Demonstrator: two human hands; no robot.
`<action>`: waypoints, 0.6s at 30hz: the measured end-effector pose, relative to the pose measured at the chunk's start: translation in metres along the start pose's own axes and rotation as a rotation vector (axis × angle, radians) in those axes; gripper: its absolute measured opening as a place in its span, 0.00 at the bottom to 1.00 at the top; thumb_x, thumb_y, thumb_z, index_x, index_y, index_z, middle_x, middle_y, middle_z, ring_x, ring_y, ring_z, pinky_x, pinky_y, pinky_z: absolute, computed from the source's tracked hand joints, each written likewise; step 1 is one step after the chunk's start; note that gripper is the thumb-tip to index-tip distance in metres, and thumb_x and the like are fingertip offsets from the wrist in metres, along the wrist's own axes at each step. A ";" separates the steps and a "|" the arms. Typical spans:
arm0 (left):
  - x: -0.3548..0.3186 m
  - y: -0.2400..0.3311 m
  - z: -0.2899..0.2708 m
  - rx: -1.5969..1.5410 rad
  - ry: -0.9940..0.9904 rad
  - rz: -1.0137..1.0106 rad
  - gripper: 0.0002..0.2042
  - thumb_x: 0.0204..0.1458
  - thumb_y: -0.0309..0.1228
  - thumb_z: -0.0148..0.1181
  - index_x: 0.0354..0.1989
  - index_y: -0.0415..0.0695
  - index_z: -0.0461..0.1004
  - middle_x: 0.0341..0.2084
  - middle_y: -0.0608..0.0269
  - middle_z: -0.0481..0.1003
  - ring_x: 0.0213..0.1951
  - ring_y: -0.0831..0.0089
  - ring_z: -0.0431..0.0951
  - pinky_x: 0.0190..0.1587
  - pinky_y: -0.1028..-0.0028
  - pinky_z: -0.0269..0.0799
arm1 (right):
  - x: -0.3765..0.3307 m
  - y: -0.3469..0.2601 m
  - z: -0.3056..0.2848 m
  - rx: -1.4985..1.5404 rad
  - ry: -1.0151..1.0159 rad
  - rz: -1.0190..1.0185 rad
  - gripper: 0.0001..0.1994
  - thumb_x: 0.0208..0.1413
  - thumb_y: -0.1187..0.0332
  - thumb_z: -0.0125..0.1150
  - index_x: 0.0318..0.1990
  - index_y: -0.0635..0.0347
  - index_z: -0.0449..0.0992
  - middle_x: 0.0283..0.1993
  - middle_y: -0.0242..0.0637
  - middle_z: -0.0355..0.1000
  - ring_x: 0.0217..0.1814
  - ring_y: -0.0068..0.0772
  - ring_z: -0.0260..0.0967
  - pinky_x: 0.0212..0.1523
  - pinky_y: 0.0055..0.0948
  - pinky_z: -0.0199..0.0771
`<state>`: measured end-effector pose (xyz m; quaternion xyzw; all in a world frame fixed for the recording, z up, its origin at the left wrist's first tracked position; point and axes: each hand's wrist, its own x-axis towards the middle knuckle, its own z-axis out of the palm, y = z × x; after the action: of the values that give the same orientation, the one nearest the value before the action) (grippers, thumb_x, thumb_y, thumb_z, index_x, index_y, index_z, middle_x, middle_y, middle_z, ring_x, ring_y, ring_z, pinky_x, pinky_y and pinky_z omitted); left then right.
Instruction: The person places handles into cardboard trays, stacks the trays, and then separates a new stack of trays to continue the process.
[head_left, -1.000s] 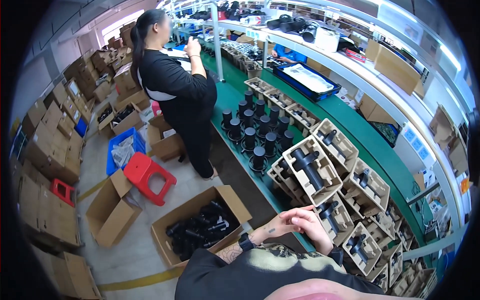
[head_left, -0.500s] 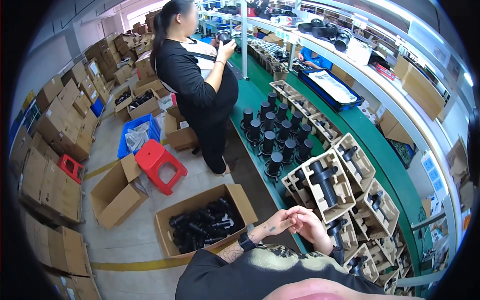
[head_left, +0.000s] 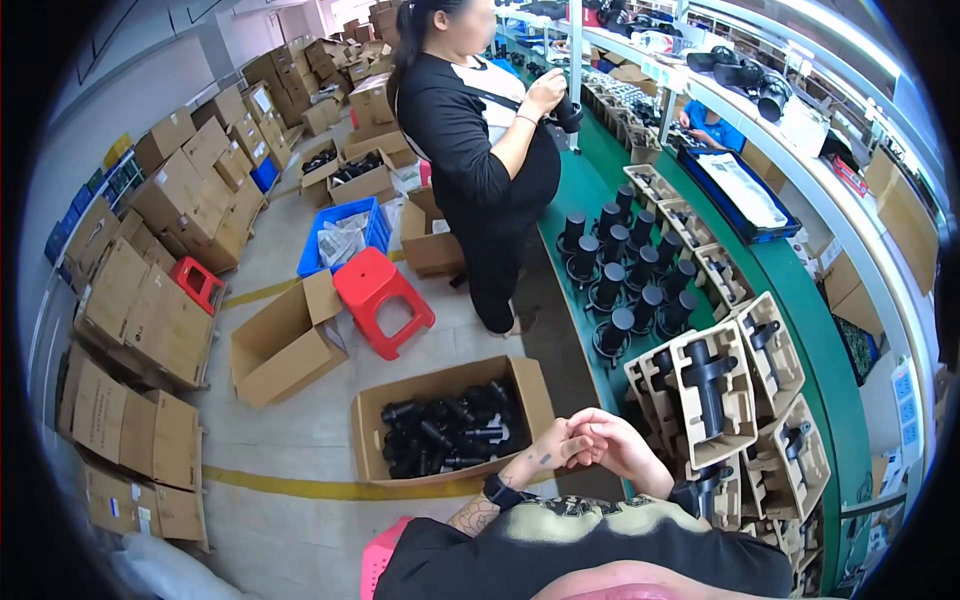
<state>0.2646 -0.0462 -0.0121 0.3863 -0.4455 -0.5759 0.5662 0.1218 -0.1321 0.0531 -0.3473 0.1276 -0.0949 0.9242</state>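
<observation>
A factory aisle beside a long green workbench [head_left: 800, 290] is seen from above. At the lower centre, the wearer's left hand [head_left: 553, 452] and right hand [head_left: 618, 447] are pressed together in front of the chest, fingers curled over each other; whether anything is held inside them cannot be told. A dark wristwatch [head_left: 497, 492] is worn on the left wrist. Just left of the hands, on the floor, an open cardboard box [head_left: 380, 420] filled with black cylindrical parts [head_left: 445, 432] is placed. To the right of the hands, at the bench edge, moulded pulp trays [head_left: 715, 385] are stacked, each holding a black T-shaped part [head_left: 708, 378]. Further along the bench, black upright cylinders [head_left: 625, 270] are grouped in rows. A co-worker in black clothing [head_left: 480, 150] is seen standing by the bench, a black part gripped in both hands. A red plastic stool [head_left: 380, 298] and a blue crate [head_left: 345, 235] are found on the floor behind, and cardboard cartons [head_left: 150, 290] are stacked along the left wall.
</observation>
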 end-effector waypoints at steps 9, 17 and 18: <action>0.008 0.029 0.023 -0.086 -0.201 -0.149 0.25 0.52 0.53 0.60 0.38 0.37 0.74 0.29 0.66 0.76 0.29 0.81 0.76 0.30 0.85 0.70 | -0.038 -0.010 0.017 0.049 0.049 -0.166 0.16 0.61 0.63 0.53 0.51 0.65 0.70 0.35 0.34 0.69 0.31 0.23 0.67 0.38 0.24 0.71; 0.060 0.060 0.016 0.142 -0.322 0.148 0.23 0.65 0.36 0.43 0.59 0.27 0.63 0.15 0.66 0.73 0.11 0.84 0.63 0.28 0.79 0.72 | -0.259 -0.049 0.049 -0.535 0.953 -0.895 0.15 0.58 0.65 0.56 0.49 0.61 0.75 0.30 0.27 0.69 0.30 0.17 0.67 0.34 0.20 0.70; 0.063 0.062 0.026 0.032 -0.415 0.153 0.23 0.65 0.37 0.43 0.60 0.29 0.63 0.17 0.61 0.75 0.12 0.81 0.65 0.30 0.76 0.73 | -0.299 -0.030 0.064 -0.644 1.262 -1.028 0.14 0.57 0.68 0.57 0.49 0.61 0.74 0.27 0.26 0.70 0.27 0.15 0.67 0.30 0.17 0.69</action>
<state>0.2549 -0.1050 0.0589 0.2335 -0.5894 -0.5913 0.4984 -0.1450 -0.0357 0.1703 -0.4887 0.4634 -0.6335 0.3810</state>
